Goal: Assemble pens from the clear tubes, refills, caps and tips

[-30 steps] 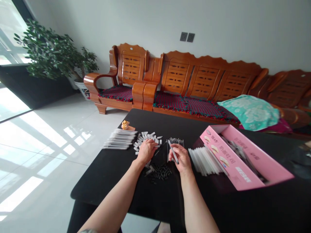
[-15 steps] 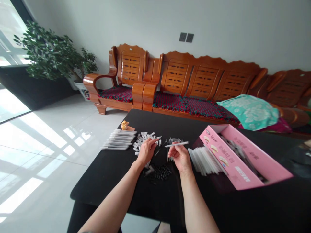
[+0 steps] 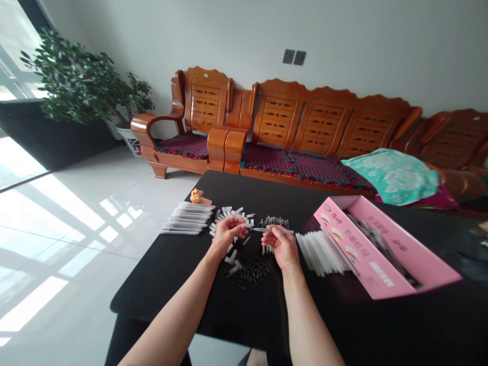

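My right hand (image 3: 282,249) pinches a slim white pen (image 3: 263,230), held level with its pointed tip toward the left. Facing that tip, my left hand (image 3: 229,235) is closed on a small white pen cap (image 3: 247,225), partly hidden by the fingers. A narrow gap shows between cap and tip. Under and beyond the left hand lie loose white pen caps (image 3: 224,212). Pen refills (image 3: 275,221) with metal tips are behind the right hand. Nearer me, between the forearms, is a heap of small black plugs (image 3: 252,272).
Capped pens (image 3: 185,218) lie in a row at the black table's (image 3: 163,290) left, beside a small yellow figurine (image 3: 196,195). White pen barrels (image 3: 324,254) lie right of my right hand, against a pink box (image 3: 366,254) with dark contents. A wooden sofa (image 3: 280,117) stands behind.
My left hand has lowered slightly and turned the cap toward the pen. The pen in my right hand has tilted to nearly level and shifted a little left, its tip now close to the cap.
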Available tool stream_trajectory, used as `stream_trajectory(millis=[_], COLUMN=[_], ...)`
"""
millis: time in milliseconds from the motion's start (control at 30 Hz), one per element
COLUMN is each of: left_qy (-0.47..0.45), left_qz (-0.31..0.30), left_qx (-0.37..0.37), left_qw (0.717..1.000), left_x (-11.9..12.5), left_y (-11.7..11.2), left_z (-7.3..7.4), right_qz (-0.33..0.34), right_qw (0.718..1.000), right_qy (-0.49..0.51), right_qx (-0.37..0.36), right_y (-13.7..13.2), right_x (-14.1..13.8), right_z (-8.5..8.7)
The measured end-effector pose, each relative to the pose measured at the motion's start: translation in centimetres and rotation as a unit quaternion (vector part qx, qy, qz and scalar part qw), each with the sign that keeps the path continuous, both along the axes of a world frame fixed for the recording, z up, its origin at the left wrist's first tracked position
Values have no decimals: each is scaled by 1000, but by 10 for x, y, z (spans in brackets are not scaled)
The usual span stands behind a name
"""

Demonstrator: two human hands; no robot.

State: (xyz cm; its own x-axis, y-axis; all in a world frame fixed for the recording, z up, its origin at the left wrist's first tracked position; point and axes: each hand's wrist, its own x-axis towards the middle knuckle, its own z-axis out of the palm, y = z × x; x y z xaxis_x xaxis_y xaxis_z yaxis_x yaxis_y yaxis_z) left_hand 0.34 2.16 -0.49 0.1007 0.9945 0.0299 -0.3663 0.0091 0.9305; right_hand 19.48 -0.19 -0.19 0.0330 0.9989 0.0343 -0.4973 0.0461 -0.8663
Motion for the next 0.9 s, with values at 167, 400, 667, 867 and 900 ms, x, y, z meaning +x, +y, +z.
stream_trajectory(millis=[167, 400, 667, 867, 900], left_qy=[5, 5, 15, 20, 24], left_qz=[-23, -62, -67, -84, -90], left_qx=[-6, -13, -21, -12, -10], left_qw=[1000, 998, 997, 996, 996], left_x=[3, 4, 4, 6, 6], left_y=[-3, -5, -5, -7, -7], left_z=[1, 0, 2, 3, 3], right_qz=[4, 11, 15, 27, 27], right_qw=[1000, 1000, 1000, 999, 999], right_qy=[-3, -14, -22, -28, -26], right_qx=[0, 0, -1, -6, -6], right_y=[0, 0, 0, -1, -1], right_x=[-1, 1, 3, 1, 1], right_z=[-1, -1, -1, 0, 0])
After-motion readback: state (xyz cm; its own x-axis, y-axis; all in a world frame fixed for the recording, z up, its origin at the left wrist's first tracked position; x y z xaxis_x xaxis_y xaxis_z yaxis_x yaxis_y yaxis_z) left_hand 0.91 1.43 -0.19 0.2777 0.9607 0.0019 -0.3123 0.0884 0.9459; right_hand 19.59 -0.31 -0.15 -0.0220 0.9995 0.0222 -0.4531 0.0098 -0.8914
